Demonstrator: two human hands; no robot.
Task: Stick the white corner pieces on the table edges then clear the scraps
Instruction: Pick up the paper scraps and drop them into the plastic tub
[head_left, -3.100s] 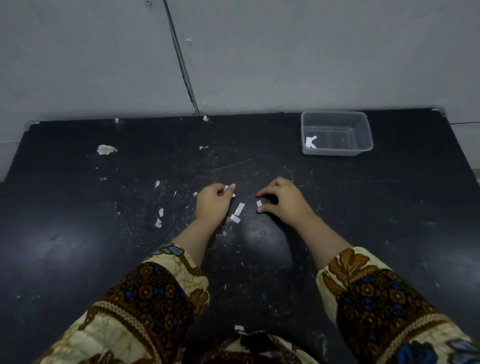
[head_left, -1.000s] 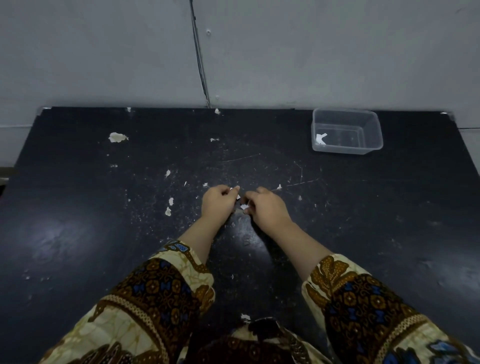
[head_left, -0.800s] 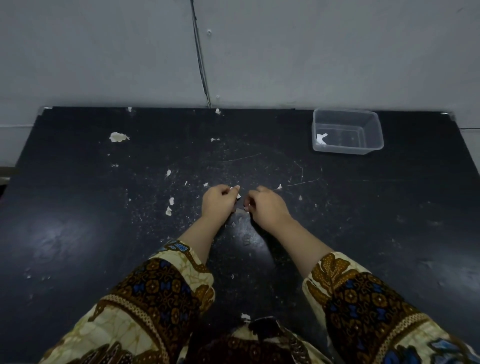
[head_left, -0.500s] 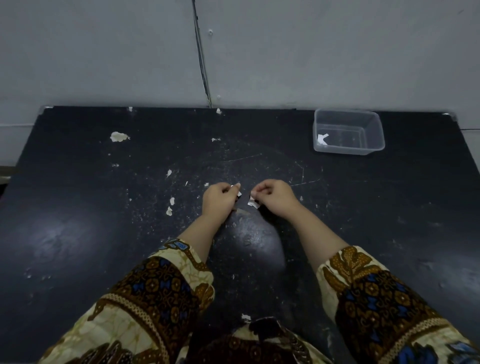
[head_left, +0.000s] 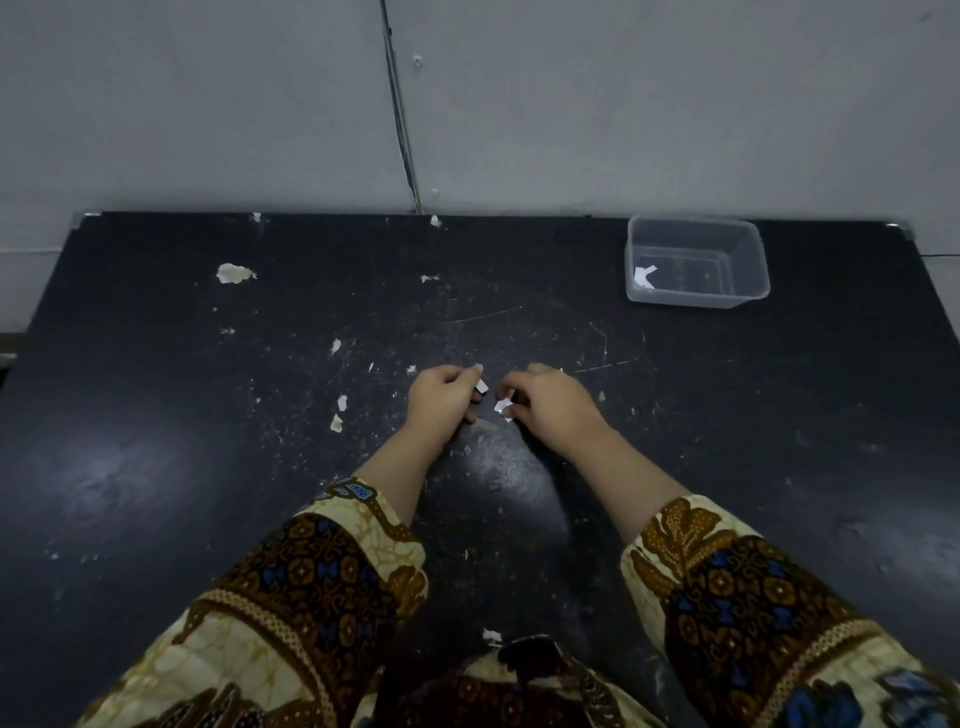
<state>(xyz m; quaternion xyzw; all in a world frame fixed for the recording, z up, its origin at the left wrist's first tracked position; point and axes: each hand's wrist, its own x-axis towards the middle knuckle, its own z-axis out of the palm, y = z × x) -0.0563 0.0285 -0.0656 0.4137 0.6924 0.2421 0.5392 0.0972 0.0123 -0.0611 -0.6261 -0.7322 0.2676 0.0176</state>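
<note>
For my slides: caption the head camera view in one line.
Left hand and right hand each pinch a small white scrap over a scuffed black table, clear plastic tub beyond.

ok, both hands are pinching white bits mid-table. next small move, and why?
Probably lift the right hand toward the clear container at the far right and drop its scrap in. Both hands pinch paper, the left hand a second scrap, and the container holds one white piece.
</note>
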